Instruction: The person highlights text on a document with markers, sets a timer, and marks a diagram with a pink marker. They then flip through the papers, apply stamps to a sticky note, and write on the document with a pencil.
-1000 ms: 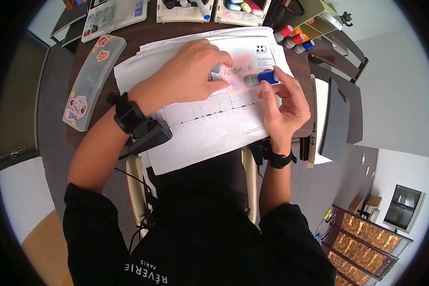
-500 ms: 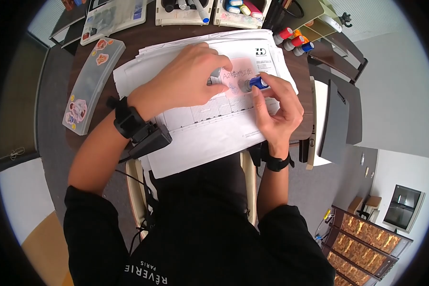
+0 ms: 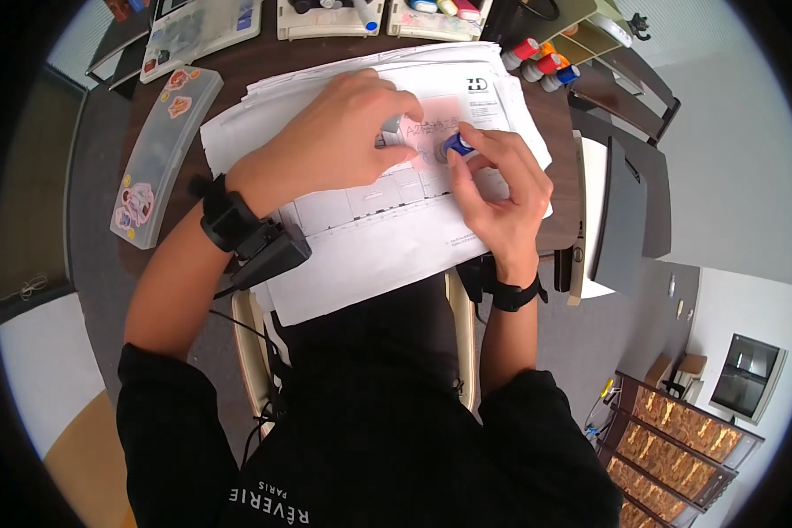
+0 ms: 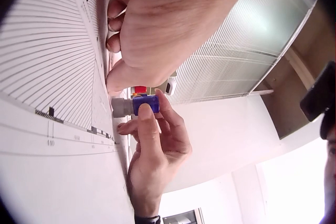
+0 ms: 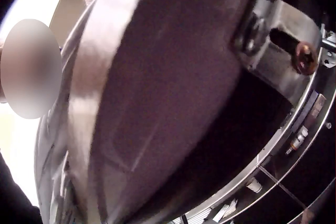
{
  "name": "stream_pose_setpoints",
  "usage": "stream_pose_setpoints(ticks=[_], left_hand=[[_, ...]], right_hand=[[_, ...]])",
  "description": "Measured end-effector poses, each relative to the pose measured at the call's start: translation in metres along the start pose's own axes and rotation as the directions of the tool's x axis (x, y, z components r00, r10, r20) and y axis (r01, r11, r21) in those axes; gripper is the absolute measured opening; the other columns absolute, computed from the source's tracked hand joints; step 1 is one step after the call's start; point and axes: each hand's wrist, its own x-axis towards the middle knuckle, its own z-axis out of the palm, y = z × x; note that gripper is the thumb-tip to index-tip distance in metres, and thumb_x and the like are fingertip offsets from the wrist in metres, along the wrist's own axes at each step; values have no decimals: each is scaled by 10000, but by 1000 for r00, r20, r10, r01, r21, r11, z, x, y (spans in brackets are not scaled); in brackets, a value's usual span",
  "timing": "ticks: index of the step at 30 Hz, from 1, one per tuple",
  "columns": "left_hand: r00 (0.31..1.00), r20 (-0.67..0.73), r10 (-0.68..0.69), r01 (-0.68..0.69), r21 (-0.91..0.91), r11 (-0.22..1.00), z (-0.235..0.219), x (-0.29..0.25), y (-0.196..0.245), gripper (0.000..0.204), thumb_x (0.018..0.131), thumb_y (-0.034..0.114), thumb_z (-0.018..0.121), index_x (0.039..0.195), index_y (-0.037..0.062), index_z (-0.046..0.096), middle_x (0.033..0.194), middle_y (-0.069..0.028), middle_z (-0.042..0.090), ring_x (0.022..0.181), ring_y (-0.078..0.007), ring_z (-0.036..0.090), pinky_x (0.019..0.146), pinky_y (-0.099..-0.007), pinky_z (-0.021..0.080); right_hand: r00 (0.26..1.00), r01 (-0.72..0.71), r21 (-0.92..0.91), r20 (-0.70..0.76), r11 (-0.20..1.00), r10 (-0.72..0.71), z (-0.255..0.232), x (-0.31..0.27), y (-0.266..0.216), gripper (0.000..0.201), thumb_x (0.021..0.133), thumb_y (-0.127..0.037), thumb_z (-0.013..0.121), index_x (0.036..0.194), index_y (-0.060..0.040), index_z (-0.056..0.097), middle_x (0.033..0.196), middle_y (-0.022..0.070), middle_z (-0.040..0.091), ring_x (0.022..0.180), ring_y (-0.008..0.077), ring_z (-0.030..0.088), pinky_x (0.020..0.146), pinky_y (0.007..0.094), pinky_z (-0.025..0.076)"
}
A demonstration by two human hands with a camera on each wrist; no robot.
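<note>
My right hand (image 3: 506, 189) pinches a stamp with a blue body (image 3: 458, 144) between thumb and fingers, over a pink note (image 3: 436, 107) with handwriting. In the left wrist view the stamp (image 4: 146, 103) stands with its grey end at the paper surface, held by the right hand (image 4: 157, 155). My left hand (image 3: 339, 132) rests on the printed sheets (image 3: 352, 273), left of the note, with thumb and forefinger spread in a curve. Its fingertips touch the paper in the left wrist view, where the hand (image 4: 163, 29) looms close.
Behind the sheets are marker trays (image 3: 326, 25) and, at the right, several red and blue stamps (image 3: 537, 63). A stickered clear case (image 3: 163, 158) lies at the left. The right wrist view shows a dark tabletop underside (image 5: 168, 77) and a metal bracket with a screw.
My right hand has moved left with the stamp, which now looks more upright over the note. My left hand keeps its pose on the paper. The head view has shifted slightly.
</note>
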Motion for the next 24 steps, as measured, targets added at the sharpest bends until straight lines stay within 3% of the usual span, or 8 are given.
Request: stream_pose_setpoints(ticks=[2, 5, 8, 10, 14, 16, 19, 24], left_hand=[[1000, -11, 3, -3, 3, 1000, -4, 5, 2, 325, 788, 142, 801, 1067, 22, 685, 911, -119, 652, 881, -302, 594, 839, -407, 466], [994, 79, -74, 75, -16, 997, -7, 5, 4, 331, 788, 154, 806, 1069, 27, 686, 951, -120, 654, 896, -303, 597, 852, -407, 468], [995, 74, -73, 72, 16, 997, -5, 3, 3, 331, 789, 163, 812, 1066, 29, 691, 972, -126, 655, 909, -301, 603, 845, -400, 483], [1000, 2, -10, 10, 8, 1000, -2, 2, 0, 331, 794, 168, 813, 1071, 31, 695, 979, -130, 655, 916, -301, 606, 832, -394, 498], [994, 77, -82, 83, -8, 997, -8, 5, 6, 333, 800, 171, 811, 1079, 31, 694, 983, -131, 655, 919, -300, 605, 813, -393, 508], [989, 101, -110, 113, -25, 993, -7, 5, 5, 330, 800, 169, 810, 1078, 33, 695, 988, -132, 656, 898, -296, 609, 802, -388, 509], [1000, 14, -15, 15, 25, 1000, -3, 3, 1, 324, 799, 165, 811, 1071, 30, 697, 972, -133, 656, 863, -289, 613, 793, -385, 506], [999, 27, -45, 45, -13, 999, -5, 3, 2, 328, 793, 160, 813, 1071, 30, 696, 958, -132, 655, 843, -287, 614, 799, -392, 498]], right_hand=[[1000, -12, 22, 13, 1000, 12, -3, 4, 0, 288, 768, 62, 768, 1044, -15, 743, 976, 120, 717, 642, 127, 664, 593, 247, 533], [1000, 1, 70, -19, 998, 0, 0, 0, 5, 297, 776, 72, 757, 1063, 1, 731, 983, 118, 716, 655, 122, 670, 597, 241, 531], [952, -135, 277, -229, 951, 201, -2, -6, 9, 344, 819, 54, 757, 1154, 43, 683, 1036, 134, 708, 703, 103, 677, 631, 238, 541], [912, -243, 299, -252, 923, 322, -6, -7, 9, 335, 836, 44, 756, 1162, 49, 678, 1072, 149, 705, 715, 109, 682, 647, 238, 543], [926, -202, 244, -268, 949, 266, -1, -6, 11, 333, 820, 45, 757, 1147, 25, 692, 1052, 144, 712, 704, 119, 688, 655, 237, 540], [971, -97, 42, -214, 994, 104, -2, -4, 9, 342, 796, 39, 767, 1130, -4, 707, 1016, 133, 715, 679, 126, 684, 661, 239, 540], [970, -88, 21, -225, 996, 90, -2, -4, 10, 326, 779, 26, 774, 1097, -19, 721, 996, 130, 720, 655, 130, 670, 650, 248, 533], [969, -90, 29, -226, 995, 94, 0, -3, 7, 302, 782, 22, 769, 1079, -14, 724, 993, 126, 720, 648, 128, 663, 632, 250, 518]])
